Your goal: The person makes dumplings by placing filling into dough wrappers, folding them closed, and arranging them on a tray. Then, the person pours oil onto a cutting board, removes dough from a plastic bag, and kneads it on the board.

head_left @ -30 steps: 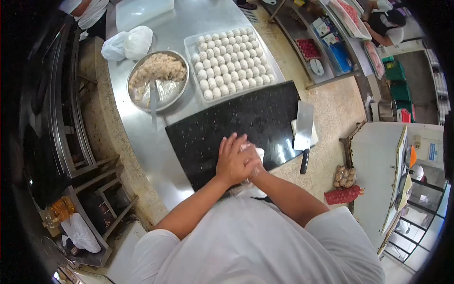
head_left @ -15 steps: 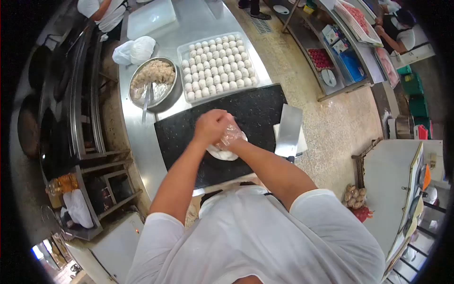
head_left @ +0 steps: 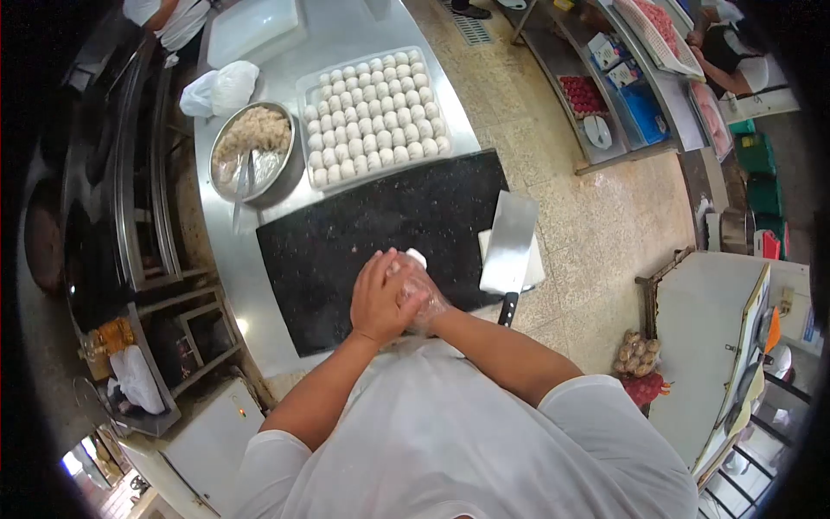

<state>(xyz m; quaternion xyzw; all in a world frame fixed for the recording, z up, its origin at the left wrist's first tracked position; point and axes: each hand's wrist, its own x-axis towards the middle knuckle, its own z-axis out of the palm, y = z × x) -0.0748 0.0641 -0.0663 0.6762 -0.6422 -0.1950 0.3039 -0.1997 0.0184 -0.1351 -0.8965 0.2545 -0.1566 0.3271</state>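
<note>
Near the front edge of the black cutting board (head_left: 363, 216), my two hands are together in front of my shirt. A piece of white dough (head_left: 417, 258) pokes out beyond my right hand (head_left: 422, 297), which wears a clear plastic glove and is closed around it. My left hand (head_left: 383, 292) is bare, its fingers stretched out and laid against the gloved hand. The rest of the dough is hidden under my hands. To the right, a cleaver (head_left: 510, 238) lies on a folded white cloth (head_left: 534, 264) across the board's edge.
Behind the board, a plastic tray (head_left: 304, 112) holds rows of white dough balls. Left of it stands a metal bowl (head_left: 292, 147) of pale filling with a utensil, beside white plastic bags (head_left: 233, 86). Shelves (head_left: 635, 157) stand at right. Two other people are partly visible.
My hands have come back towards my body, bringing the dough to the board's near edge. My left fingers, curled before, are now stretched out. The view has shifted slightly.
</note>
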